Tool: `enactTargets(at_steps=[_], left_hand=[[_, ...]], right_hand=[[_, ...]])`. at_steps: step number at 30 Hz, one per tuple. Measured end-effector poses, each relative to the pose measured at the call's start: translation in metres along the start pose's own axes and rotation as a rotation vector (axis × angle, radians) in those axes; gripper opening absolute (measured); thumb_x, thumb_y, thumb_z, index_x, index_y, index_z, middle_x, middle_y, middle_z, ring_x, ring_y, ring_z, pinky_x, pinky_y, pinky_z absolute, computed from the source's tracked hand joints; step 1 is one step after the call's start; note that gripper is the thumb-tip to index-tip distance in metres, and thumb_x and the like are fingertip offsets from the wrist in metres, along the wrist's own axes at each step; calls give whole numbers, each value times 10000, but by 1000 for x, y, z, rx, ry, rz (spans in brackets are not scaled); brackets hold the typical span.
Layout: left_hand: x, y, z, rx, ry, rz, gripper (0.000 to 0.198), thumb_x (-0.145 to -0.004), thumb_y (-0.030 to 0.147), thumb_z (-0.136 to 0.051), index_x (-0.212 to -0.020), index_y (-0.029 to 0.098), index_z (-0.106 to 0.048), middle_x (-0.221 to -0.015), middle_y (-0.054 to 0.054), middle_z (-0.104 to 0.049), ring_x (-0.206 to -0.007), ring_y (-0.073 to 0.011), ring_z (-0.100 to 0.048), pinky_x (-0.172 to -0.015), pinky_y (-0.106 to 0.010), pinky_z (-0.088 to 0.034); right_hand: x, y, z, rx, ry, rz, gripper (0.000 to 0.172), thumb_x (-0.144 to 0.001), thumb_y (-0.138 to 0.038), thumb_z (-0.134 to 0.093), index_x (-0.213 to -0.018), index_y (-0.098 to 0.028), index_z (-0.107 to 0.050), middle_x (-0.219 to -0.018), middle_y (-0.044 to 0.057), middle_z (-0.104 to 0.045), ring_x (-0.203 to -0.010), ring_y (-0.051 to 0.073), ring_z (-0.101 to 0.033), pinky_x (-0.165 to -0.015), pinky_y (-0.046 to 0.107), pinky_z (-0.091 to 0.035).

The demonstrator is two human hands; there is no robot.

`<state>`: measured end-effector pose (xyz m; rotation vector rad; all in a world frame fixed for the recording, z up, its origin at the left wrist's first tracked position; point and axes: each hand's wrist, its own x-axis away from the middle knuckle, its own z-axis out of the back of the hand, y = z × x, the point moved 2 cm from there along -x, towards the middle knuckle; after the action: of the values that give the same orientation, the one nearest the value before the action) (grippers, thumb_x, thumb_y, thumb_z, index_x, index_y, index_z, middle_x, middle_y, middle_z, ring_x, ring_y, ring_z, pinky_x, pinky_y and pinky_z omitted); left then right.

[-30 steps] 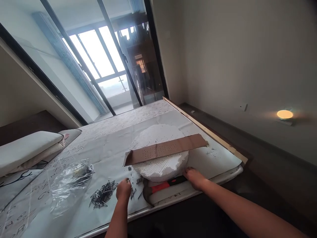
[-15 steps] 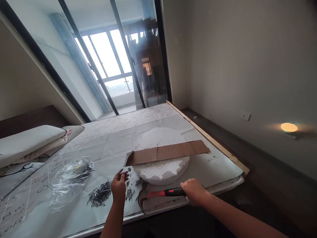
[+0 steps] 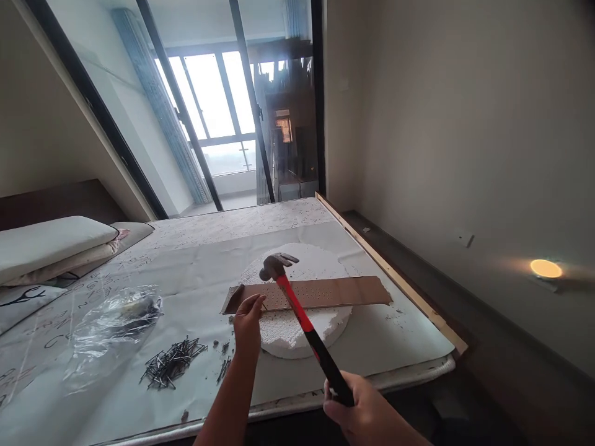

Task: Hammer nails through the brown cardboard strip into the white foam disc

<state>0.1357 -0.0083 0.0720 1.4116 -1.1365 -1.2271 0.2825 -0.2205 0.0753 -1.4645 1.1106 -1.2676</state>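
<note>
Head view looks down on a bed [image 3: 297,402] spread with a printed white paper sheet [image 3: 395,334]. The right hand [image 3: 367,412] is closed firmly around the black lower handle of a claw hammer [image 3: 297,316], whose red shaft angles up so the steel head hangs over a round white foam disc [image 3: 288,337]. Its weight sits in the head, so a hold low on the handle should give the most swing and a higher one more control. The left hand [image 3: 246,325] is open, its fingertips [image 3: 253,303] at the left end of a thin brown perforated strip [image 3: 334,292]. The strip lies across the disc, overhanging both sides, and looks fairly stiff but liable to slide. The foam looks light and crumbly, with a ragged rim. Loose steel nails [image 3: 171,364], small and sharp, lie left of the disc beside a crumpled plastic bag [image 3: 111,331]. To the right, the sheet runs to a wooden edge strip [image 3: 395,279].
</note>
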Motion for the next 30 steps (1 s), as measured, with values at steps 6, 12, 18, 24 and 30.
enactTargets(at_steps=[6,12,18,24,30], left_hand=[[1,-22,-59,-221,-218,-78,233,-722,349,-587,-843,156,-635,-700,-53,-680,-518,-107,-542,-458,-212,-412],[-8,-39,-71,-387,-355,-181,332,-751,354,-546,-1000,175,-675,-804,-55,-714,-656,-153,-632,-603,-270,-522],[-22,-50,-72,-491,-327,-186,457,-734,332,-592,-1162,174,-599,-792,-38,-727,-687,-162,-653,-628,-267,-532],[-28,-57,-76,-645,-285,-307,276,-714,250,-629,-983,212,-679,-761,-21,-725,-697,-162,-670,-678,-266,-531],[-26,-63,-80,-675,-312,-329,263,-723,219,-631,-984,211,-665,-698,6,-715,-635,-135,-658,-630,-228,-517]], right_hand=[[-19,-39,23,-211,69,37,351,-665,-488,-618,-698,-231,-383,-337,-161,-270,-257,34,-212,-265,160,-196],[-24,-25,47,-227,79,-24,396,-676,-537,-619,-724,-222,-386,-351,-167,-264,-266,19,-200,-272,144,-186],[-32,0,64,-141,82,-127,379,-698,-546,-590,-728,-227,-387,-378,-155,-243,-273,26,-189,-288,170,-176],[-36,2,73,-104,46,-119,376,-701,-538,-600,-730,-208,-421,-475,-122,-250,-361,30,-199,-349,185,-176],[-37,7,77,-29,83,-153,338,-694,-495,-610,-684,-218,-417,-468,-111,-248,-396,52,-245,-386,187,-207]])
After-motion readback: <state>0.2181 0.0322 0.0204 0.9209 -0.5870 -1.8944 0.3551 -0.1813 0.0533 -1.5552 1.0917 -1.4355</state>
